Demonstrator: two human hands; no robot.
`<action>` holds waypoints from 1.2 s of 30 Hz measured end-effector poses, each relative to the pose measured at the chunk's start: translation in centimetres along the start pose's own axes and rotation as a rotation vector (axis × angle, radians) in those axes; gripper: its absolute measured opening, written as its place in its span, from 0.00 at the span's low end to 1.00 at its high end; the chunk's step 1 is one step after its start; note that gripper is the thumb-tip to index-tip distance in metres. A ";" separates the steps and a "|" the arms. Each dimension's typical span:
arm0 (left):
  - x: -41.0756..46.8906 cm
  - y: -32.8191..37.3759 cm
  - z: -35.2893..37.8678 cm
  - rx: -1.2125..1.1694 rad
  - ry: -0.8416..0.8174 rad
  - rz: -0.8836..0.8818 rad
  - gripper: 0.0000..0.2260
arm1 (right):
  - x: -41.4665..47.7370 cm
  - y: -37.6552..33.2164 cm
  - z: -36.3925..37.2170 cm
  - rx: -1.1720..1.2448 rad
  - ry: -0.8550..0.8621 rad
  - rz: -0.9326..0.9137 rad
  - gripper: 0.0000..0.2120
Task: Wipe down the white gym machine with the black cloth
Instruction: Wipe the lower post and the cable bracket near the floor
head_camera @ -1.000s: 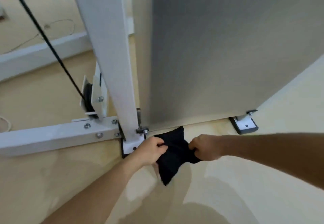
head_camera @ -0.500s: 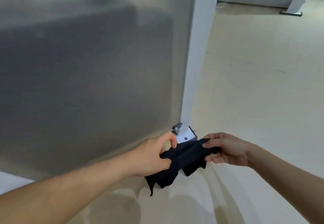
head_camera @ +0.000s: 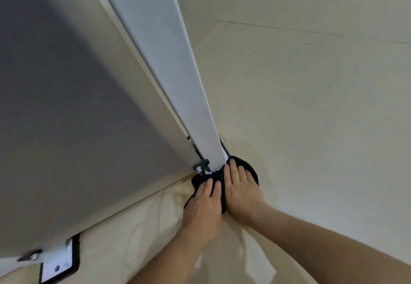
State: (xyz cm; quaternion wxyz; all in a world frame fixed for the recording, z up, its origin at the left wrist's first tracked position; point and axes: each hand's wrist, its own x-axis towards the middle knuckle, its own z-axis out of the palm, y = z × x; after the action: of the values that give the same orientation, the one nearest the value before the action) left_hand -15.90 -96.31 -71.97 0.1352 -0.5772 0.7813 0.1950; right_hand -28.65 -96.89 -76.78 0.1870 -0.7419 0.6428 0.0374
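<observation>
My left hand [head_camera: 203,206], right hand [head_camera: 241,191]: fingers straight, side by side, pressing flat on soft crumpled black cloth [head_camera: 250,169]. Cloth bunched under both palms, edges showing past fingertips. Lies on pale floor [head_camera: 311,128], touching foot of white metal gym machine post [head_camera: 166,72]. Grey matte panel [head_camera: 66,105] left of post.

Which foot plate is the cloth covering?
The one at the base of the white post, where left hand and right hand press the black cloth. The bottom-left foot plate lies bare.
</observation>
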 end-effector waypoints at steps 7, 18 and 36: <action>1.0 2.1 0.5 -0.010 -0.007 -0.063 0.36 | 0.6 3.2 -0.6 0.296 0.077 -0.049 0.34; 0.6 5.2 -0.1 -0.240 0.069 -0.076 0.36 | 9.4 5.3 -5.2 0.148 -0.056 -0.235 0.34; 1.9 4.2 -0.6 0.009 -0.042 -0.094 0.37 | 9.6 4.7 -3.0 0.272 0.094 -0.199 0.36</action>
State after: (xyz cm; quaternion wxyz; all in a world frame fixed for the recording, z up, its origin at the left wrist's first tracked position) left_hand -20.48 -97.06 -71.65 0.1634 -0.6086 0.7511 0.1971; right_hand -32.13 -107.33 -77.94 0.2581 -0.7707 0.5734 -0.1031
